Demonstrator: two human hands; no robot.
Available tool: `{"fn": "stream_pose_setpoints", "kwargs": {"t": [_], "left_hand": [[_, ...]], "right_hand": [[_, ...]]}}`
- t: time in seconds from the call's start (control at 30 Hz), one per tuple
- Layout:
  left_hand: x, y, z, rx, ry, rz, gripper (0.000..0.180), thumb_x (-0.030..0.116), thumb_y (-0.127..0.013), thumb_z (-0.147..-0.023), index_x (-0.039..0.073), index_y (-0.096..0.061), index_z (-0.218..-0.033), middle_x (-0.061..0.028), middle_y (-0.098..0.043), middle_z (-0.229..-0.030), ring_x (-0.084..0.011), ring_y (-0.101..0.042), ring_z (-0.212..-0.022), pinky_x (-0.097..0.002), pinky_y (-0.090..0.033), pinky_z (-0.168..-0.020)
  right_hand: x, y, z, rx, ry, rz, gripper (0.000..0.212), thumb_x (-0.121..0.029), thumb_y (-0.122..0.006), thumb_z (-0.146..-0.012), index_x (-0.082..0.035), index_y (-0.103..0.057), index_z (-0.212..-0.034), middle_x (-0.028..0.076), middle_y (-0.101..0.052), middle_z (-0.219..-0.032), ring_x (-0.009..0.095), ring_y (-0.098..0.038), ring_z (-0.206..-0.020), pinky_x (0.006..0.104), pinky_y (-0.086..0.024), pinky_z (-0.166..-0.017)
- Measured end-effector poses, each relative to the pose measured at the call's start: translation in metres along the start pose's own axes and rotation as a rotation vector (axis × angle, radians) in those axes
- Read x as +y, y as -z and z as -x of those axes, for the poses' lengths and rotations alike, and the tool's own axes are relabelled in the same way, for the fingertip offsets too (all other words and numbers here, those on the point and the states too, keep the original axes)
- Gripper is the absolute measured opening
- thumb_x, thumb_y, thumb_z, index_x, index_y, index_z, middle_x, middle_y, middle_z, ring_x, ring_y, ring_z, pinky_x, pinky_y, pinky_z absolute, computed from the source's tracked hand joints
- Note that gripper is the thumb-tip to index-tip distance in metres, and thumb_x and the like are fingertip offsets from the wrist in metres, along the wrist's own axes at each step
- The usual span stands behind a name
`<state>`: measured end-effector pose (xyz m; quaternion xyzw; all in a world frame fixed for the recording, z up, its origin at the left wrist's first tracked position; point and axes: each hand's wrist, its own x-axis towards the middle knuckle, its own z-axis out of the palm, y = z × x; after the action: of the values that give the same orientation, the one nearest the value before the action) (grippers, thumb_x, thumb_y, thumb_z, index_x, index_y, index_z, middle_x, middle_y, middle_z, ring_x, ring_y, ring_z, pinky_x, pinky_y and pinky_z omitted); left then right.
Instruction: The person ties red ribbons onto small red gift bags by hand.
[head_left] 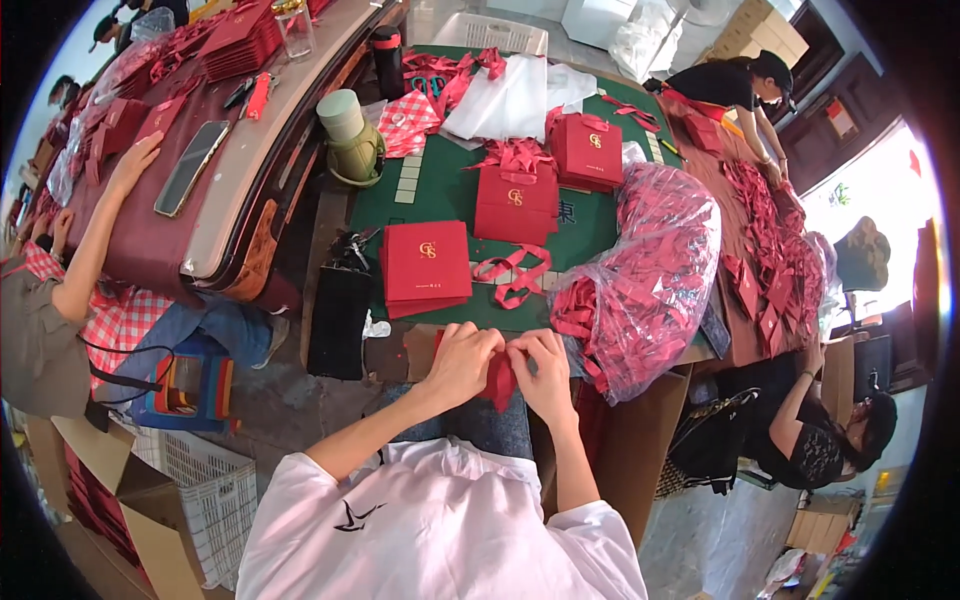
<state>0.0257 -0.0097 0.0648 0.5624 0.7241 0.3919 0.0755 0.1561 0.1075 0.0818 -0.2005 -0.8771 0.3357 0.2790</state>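
The white shirt (430, 535) sits at six o'clock, while the left hand (465, 358) and right hand (543, 372) pinch a red piece (499, 384) (gentle, even pulls should help).

On the table (372, 212), a stack of gift bags (427, 262) sits near the front. A loose ribbon (522, 282) lies to its right. Farther right is a plastic sack (655, 265). Scissors (428, 86) lie at the back.
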Motion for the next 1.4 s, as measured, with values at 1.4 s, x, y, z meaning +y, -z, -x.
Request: {"fn": "stream_pose_setpoints", "kwargs": {"t": [1.4], "left_hand": [[-0.027, -0.012, -0.032, -0.039, 0.175, 0.099, 0.011, 0.011, -0.068, -0.082, 0.011, -0.060, -0.089, -0.0011, -0.065, -0.080, -0.0238, -0.058, -0.080, -0.0401, -0.036, -0.079]], "right_hand": [[0.062, 0.008, 0.069, -0.296, -0.318, -0.275, 0.022, -0.004, -0.070, -0.086, -0.001, -0.065, -0.107, 0.010, -0.060, -0.106, 0.018, -0.064, -0.090, 0.0269, -0.054, -0.068]]}}
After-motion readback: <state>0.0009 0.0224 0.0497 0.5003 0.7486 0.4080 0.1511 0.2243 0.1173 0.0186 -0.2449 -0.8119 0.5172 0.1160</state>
